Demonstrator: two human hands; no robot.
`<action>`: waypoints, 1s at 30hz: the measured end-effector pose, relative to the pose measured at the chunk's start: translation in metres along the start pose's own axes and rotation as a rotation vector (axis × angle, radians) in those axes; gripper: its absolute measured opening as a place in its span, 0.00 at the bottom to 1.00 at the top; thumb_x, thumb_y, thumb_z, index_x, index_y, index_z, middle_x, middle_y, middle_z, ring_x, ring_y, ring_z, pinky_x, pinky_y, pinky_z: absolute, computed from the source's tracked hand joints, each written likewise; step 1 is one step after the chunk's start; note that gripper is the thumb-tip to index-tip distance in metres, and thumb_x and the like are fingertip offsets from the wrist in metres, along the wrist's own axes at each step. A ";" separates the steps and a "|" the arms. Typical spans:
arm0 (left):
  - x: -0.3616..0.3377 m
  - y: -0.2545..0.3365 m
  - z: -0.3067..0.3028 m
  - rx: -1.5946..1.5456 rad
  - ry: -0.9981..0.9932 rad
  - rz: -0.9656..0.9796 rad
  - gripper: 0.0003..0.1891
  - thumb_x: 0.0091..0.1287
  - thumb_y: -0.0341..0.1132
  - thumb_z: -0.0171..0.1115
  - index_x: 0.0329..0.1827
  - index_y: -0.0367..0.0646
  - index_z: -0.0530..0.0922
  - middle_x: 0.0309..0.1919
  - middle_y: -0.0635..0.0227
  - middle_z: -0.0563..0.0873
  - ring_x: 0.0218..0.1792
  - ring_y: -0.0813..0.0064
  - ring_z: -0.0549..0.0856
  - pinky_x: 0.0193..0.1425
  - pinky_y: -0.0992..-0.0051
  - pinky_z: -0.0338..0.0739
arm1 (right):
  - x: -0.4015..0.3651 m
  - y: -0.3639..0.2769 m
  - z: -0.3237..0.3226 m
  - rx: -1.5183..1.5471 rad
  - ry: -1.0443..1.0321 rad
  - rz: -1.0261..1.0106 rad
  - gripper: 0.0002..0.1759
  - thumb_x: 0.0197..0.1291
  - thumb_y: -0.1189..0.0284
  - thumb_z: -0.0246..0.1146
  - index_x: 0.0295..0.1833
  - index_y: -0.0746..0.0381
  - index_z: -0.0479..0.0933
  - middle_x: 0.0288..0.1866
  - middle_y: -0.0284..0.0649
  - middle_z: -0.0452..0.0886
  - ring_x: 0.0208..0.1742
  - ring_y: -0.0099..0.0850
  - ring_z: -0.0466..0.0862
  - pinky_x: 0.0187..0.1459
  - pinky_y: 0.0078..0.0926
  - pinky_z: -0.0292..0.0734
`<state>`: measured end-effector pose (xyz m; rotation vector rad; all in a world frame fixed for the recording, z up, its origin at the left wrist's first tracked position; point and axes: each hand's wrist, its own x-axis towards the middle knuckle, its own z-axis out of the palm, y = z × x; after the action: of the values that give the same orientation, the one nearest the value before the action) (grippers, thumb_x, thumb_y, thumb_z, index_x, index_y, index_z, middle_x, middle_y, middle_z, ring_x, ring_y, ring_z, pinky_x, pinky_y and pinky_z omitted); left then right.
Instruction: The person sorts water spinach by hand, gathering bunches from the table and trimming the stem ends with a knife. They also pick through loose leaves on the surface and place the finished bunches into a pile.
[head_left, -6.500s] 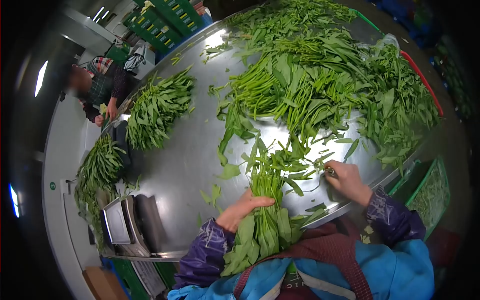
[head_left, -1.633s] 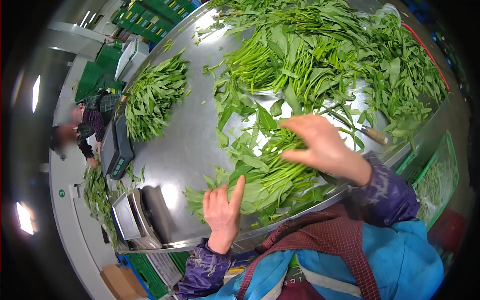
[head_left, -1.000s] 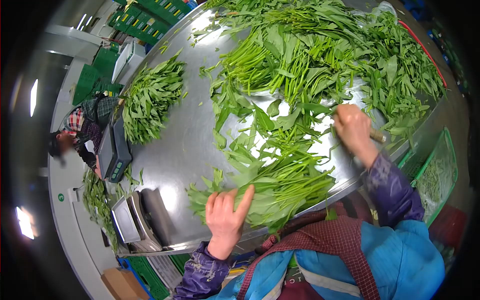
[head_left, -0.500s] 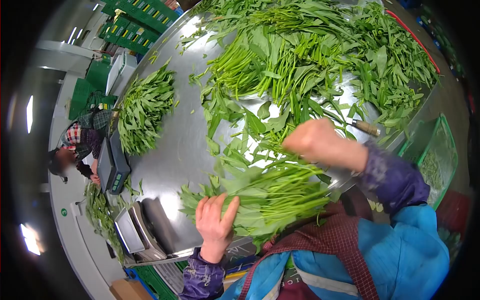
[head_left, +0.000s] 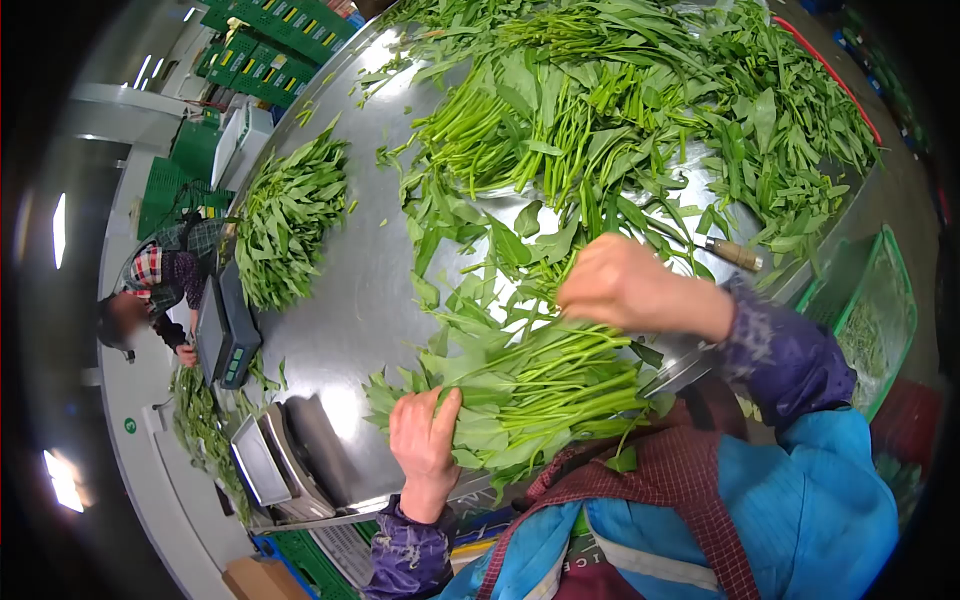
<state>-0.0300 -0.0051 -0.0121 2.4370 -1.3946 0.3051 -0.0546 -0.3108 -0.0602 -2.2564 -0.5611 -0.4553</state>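
We have one bundle (head_left: pixel 540 385) gathered at the table (head_left: pixel 350 290) edge, left hand (head_left: pixel 425 440) flat on its leaves, right hand (head_left: pixel 620 290) curled, grip unclear; the heap (head_left: pixel 620 110) lies loose

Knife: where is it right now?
Head view, right side: the knife lies on the steel table near its edge, among loose greens, just beyond the right hand.

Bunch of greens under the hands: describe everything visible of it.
The bunch of greens is a sheaf of long pale-green stems and broad pointed leaves, lying across the near edge of the steel table, leaf ends left, stem ends right. The left hand rests on the leaf end; the closed right hand is above the stems, contact unclear.
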 end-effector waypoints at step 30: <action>-0.017 -0.004 0.011 -0.094 -0.021 -0.520 0.34 0.44 0.32 0.71 0.59 0.40 0.70 0.37 0.55 0.82 0.36 0.54 0.81 0.40 0.65 0.75 | -0.036 -0.017 -0.041 0.322 0.113 0.561 0.11 0.57 0.68 0.58 0.40 0.64 0.78 0.33 0.36 0.79 0.31 0.26 0.78 0.35 0.22 0.72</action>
<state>-0.0347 0.0061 -0.0285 2.6113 -0.7165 0.0862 -0.0998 -0.3401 -0.0406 -1.9493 0.0668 -0.1865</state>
